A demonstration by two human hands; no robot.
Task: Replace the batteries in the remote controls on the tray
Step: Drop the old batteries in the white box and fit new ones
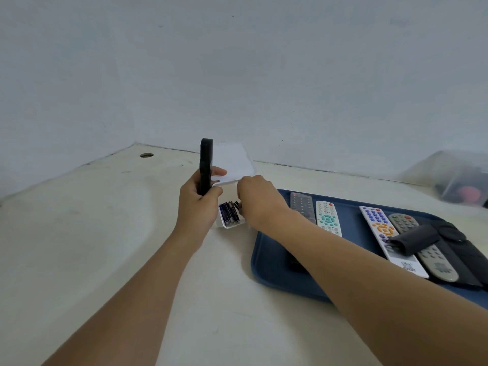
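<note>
My left hand [199, 199] grips a black remote control [206, 166] and holds it upright, edge-on to me. Just right of it stands a small white box [229, 225] with several dark batteries [229, 212] lying inside. My right hand [257, 199] reaches into that box from the right, fingertips down at the batteries; whether it grips one is hidden. A blue tray [266, 262] to the right carries several remotes: a grey one [302, 210], a white one with teal buttons [328, 218], a white one with blue and orange buttons [388, 237], a grey one [422, 247].
A white lid or card [232, 161] stands behind the box near the wall. Black pouches [449, 241] lie over the tray's right end. A clear plastic container [459, 178] sits at far right. The pale tabletop has a round hole [146, 155] at its back left corner.
</note>
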